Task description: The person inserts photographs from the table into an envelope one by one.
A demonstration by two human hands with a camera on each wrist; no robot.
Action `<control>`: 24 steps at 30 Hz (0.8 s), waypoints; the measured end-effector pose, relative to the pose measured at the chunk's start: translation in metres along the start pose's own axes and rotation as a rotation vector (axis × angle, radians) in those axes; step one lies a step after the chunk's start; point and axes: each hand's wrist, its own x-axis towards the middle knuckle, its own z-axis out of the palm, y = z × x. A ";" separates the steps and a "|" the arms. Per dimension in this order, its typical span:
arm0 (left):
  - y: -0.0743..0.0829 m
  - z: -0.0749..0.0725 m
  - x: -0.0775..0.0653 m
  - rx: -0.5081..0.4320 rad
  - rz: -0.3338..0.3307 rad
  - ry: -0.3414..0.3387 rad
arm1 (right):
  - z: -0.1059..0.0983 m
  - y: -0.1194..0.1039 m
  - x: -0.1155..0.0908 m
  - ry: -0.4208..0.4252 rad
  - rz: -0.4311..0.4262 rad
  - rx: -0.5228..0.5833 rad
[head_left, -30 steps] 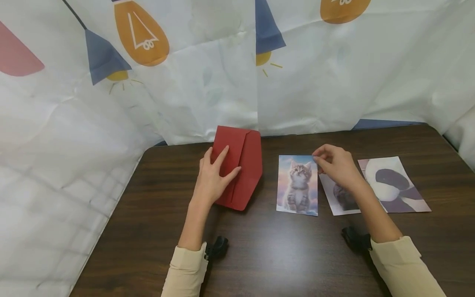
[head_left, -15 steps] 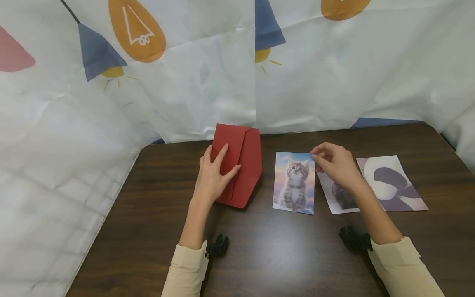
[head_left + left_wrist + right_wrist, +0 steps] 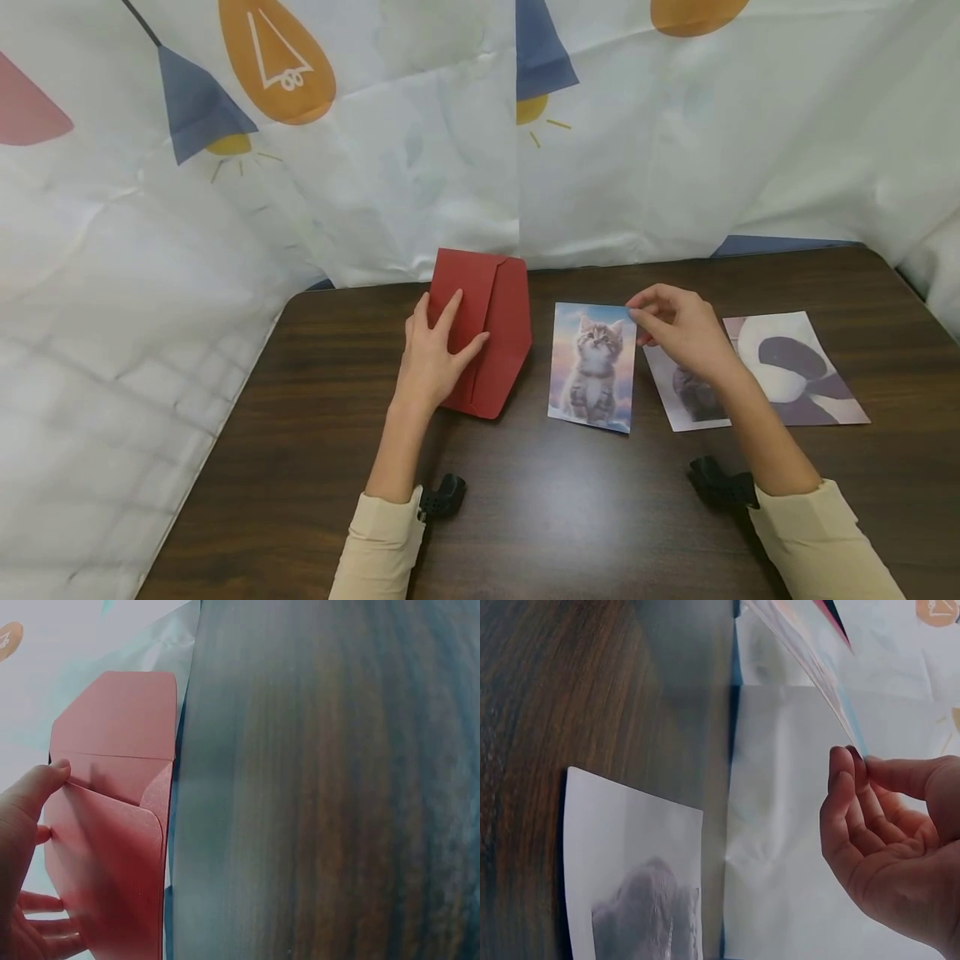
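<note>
A red envelope (image 3: 508,333), its pointed flap spread out to the right, lies towards the back of the table. My left hand (image 3: 431,362) rests on the envelope with its fingers spread; in the left wrist view the thumb (image 3: 52,776) touches it near the flap's fold. Thumb and fingertips of my right hand (image 3: 686,329) pinch the top right corner of a kitten photo (image 3: 592,367). Seen nearly edge-on in the right wrist view, this photo (image 3: 810,664) is lifted off the table.
Right of the kitten photo lies a grey animal picture (image 3: 701,400), partly hidden by my right forearm. Another print (image 3: 791,371), with white and dark purple shapes, lies beside it. A patterned white curtain (image 3: 622,183) hangs behind the dark wooden table (image 3: 555,533).
The right hand and the kitten photo have shifted slightly left and up in the head view, and the photo tilts a little. The left hand stays on the envelope.
</note>
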 end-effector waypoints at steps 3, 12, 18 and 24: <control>0.001 0.000 0.000 -0.003 0.001 0.008 | -0.001 -0.001 -0.001 0.000 -0.006 0.009; 0.007 0.004 -0.002 0.004 0.009 0.027 | -0.003 -0.002 -0.002 -0.010 0.006 0.045; 0.011 0.006 -0.004 0.003 0.020 0.045 | -0.003 -0.004 -0.002 -0.029 0.027 0.047; 0.015 0.009 -0.005 0.003 0.023 0.045 | -0.001 -0.006 -0.003 -0.036 0.021 0.065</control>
